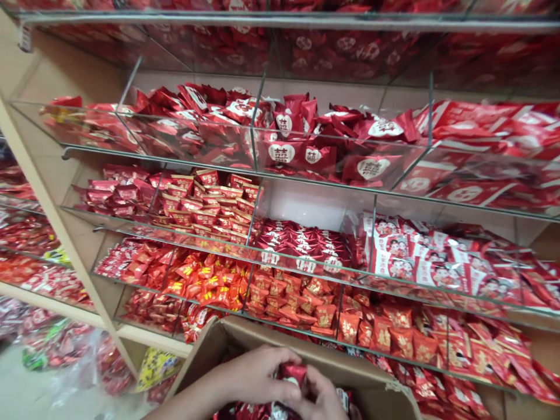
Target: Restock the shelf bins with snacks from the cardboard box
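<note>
Low in the view, my left hand (262, 373) and my right hand (322, 394) come together over an open cardboard box (380, 379). Between their curled fingers shows a shiny dark red wrapped packet (292, 371) with a white patch. Both hands look closed on it, though the fingers partly cover it. Beneath them, more dark red packets (245, 411) with white marks lie inside the box. The lower part of my right hand is cut off by the frame's bottom edge.
Glass-fronted shelves hold red packets with white hearts (282, 153), bride-and-groom packets (402, 256), and orange-red packets (205, 280). Clear dividers (258, 111) separate them. A wooden upright (65, 233) stands left. Bagged goods (56, 344) lie on the floor; a yellow bag (155, 367) sits beside the box.
</note>
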A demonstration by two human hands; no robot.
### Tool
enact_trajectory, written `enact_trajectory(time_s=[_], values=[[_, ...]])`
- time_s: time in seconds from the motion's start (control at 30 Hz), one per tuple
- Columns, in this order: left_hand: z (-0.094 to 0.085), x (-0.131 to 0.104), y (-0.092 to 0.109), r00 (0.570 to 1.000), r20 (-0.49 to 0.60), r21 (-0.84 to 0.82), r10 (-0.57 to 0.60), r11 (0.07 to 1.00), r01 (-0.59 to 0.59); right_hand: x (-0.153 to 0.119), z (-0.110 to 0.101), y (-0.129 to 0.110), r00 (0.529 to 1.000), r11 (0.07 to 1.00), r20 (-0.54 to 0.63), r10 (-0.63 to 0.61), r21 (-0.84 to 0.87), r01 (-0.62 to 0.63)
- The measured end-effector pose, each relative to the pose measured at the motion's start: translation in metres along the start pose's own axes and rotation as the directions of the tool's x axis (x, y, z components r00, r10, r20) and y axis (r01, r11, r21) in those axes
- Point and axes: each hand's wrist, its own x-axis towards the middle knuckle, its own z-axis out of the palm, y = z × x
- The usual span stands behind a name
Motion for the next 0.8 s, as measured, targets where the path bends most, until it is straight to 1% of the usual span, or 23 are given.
enact_trajectory(time_s=[0.03,0.07,0.13,0.2,0.27,0.37,0.47,0.57,0.7,0.8], values=[[0.000,0.001,0.002,1.000,0.003,-0.136,-0.003,0.991,0.003,0.001,-0.004,-0.002,1.000,0.994,-0.027,-0.002,0.106,0.005],[0.001,0.002,0.004,1.000,-0.004,-0.277,-0.005,0.961,0.004,0.000,-0.006,-0.005,0.998,0.976,-0.066,0.005,0.220,0.010],[0.003,0.006,0.006,0.999,-0.034,-0.506,-0.029,0.863,0.008,-0.004,-0.010,-0.015,0.985,0.910,-0.165,0.060,0.414,0.014],[0.004,0.011,0.007,0.998,-0.042,-0.600,-0.043,0.800,0.009,-0.010,-0.012,-0.025,0.962,0.860,-0.241,0.130,0.511,0.011],[0.004,0.016,0.007,0.999,-0.032,-0.631,-0.044,0.776,0.014,-0.013,-0.017,-0.033,0.941,0.833,-0.288,0.176,0.553,0.013],[0.006,0.021,0.010,0.995,-0.077,-0.611,-0.060,0.791,0.000,-0.014,-0.025,-0.037,0.930,0.829,-0.304,0.206,0.559,-0.001],[0.010,0.022,0.014,0.989,-0.133,-0.574,-0.062,0.818,-0.026,-0.015,-0.029,-0.035,0.937,0.808,-0.298,0.184,0.588,0.028],[0.013,0.022,0.016,0.983,-0.168,-0.601,-0.074,0.798,-0.042,-0.016,-0.029,-0.031,0.937,0.789,-0.316,0.150,0.610,0.079],[0.015,0.022,0.016,0.966,-0.237,-0.633,-0.106,0.771,-0.070,-0.017,-0.030,-0.030,0.936,0.780,-0.307,0.171,0.623,0.062],[0.017,0.021,0.018,0.959,-0.270,-0.614,-0.087,0.782,-0.102,-0.018,-0.030,-0.034,0.953,0.812,-0.272,0.135,0.581,0.051]])
